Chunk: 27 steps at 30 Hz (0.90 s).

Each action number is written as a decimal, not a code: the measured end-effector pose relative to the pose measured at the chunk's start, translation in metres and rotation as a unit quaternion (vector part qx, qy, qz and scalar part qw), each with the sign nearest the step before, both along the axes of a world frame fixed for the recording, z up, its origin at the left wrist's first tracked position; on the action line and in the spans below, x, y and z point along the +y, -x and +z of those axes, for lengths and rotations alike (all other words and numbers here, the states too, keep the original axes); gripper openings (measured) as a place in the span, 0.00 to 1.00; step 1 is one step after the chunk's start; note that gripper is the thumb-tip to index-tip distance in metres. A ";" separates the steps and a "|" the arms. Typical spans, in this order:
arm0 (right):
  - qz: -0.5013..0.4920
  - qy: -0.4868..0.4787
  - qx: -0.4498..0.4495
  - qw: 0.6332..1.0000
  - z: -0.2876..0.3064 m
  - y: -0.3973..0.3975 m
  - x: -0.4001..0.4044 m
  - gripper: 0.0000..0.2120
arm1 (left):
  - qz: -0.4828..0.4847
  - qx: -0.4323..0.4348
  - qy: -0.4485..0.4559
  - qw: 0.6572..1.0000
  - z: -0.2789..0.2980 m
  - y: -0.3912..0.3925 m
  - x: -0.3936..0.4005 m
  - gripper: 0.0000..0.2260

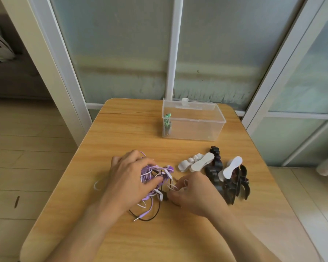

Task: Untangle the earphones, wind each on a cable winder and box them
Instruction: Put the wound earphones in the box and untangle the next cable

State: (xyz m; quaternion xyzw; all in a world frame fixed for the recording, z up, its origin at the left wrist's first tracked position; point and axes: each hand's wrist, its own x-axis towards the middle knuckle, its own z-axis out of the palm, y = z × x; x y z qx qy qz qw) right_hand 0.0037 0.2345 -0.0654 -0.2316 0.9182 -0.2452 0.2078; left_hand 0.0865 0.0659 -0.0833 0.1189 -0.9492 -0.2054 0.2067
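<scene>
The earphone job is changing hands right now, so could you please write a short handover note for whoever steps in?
Left hand grips the tangle of purple, white and black earphones on the table.
Right hand pinches a white cable at the tangle's right edge.
White cable winders and black cable winders lie unused to the right.
Done: one green earphone sits at the left end of the clear box, lid open.
Left: untangle, wind each, box them.

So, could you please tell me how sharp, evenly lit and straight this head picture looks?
Head view: soft daylight through the frosted panels, faint shadows, no glare on the table; door frames bow outward from wide-angle distortion; cables and both hands look slightly soft, the clear box fairly crisp.
</scene>
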 end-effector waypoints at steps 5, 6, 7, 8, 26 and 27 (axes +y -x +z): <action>-0.017 0.095 0.038 0.995 -0.001 0.003 0.004 0.12 | -0.044 0.050 -0.060 0.996 -0.002 0.003 -0.001 0.09; -0.019 0.131 0.039 0.990 -0.001 0.004 0.005 0.11 | -0.052 0.062 -0.072 0.994 0.000 0.003 0.000 0.08; -0.020 0.171 0.027 0.985 -0.001 0.006 0.006 0.10 | -0.055 0.078 -0.085 0.992 0.002 0.003 0.002 0.07; -0.020 0.218 0.007 0.976 0.001 0.008 0.007 0.10 | -0.050 0.095 -0.100 0.989 0.004 0.003 0.001 0.06; 0.001 0.531 -0.165 0.831 0.029 0.020 0.014 0.12 | -0.095 0.144 -0.239 0.956 0.043 -0.005 0.020 0.29; 0.010 0.529 -0.162 0.833 0.032 0.020 0.013 0.12 | -0.116 0.113 -0.238 0.958 0.039 0.000 0.026 0.29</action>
